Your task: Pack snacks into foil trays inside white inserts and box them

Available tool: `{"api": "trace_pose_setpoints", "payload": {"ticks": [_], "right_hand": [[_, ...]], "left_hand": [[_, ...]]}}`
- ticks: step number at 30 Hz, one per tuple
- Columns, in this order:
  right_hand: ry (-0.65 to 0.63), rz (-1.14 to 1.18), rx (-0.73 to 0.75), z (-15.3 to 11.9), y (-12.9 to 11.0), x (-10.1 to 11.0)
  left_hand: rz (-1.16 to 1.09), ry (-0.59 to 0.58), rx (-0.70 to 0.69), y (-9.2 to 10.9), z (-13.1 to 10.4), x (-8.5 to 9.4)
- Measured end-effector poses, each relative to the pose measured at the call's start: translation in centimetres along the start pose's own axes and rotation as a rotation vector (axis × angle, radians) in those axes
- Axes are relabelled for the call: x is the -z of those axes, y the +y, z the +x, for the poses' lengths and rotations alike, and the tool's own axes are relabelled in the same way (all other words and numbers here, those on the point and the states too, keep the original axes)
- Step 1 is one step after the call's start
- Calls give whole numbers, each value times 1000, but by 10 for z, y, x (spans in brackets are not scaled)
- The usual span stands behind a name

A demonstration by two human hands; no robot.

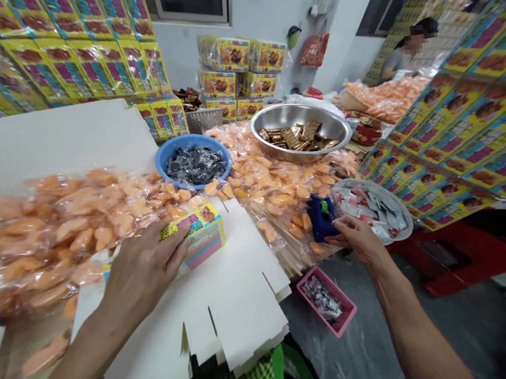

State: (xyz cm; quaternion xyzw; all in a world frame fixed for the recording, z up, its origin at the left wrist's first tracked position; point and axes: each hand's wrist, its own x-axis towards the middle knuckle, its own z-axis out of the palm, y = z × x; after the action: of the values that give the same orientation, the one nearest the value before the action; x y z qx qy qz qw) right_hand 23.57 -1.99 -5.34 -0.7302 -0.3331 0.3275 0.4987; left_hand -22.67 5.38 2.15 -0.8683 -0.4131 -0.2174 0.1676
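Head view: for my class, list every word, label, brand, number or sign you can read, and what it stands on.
No text reads surely enough to quote.
Box under the left hand: bold characters, partly covered, blurred.
Left box stack: too blurred.
Right box stack: too blurred.
Back box stack: too small.
Red wall bag: too small.

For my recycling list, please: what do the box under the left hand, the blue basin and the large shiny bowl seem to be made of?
Box: probably thin cardboard with a printed finish, given its flat faces and crisp edges.
Blue basin: likely plastic, smooth and evenly coloured, with a rounded rim.
Shiny bowl: polished metal, perhaps stainless steel, judging by its silvery reflections.
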Motion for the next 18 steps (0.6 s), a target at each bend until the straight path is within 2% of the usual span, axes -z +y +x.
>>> {"api": "trace_pose_setpoints", "payload": {"ticks": [4,7,10,12,14,16,18], "right_hand": [[89,-61,34,-10,19,-14],[186,-172,55,-21,26,-15],[300,-313,118,-37,14,-12],[330,-413,223,-48,-5,-20],[177,-427,364,-62,-29,-46],[-141,-251,457,-80,-58,-88],[-425,-20,474,-99,-87,-135]], "left_hand": [[-23,-16,-1,-1,0,0],[-72,-3,25,1,2,0],[-159,10,34,5,4,3],[-220,-2,32,8,5,6],[-262,-8,45,9,6,7],[-277,2,76,9,5,8],[-284,6,104,10,4,8]]}}
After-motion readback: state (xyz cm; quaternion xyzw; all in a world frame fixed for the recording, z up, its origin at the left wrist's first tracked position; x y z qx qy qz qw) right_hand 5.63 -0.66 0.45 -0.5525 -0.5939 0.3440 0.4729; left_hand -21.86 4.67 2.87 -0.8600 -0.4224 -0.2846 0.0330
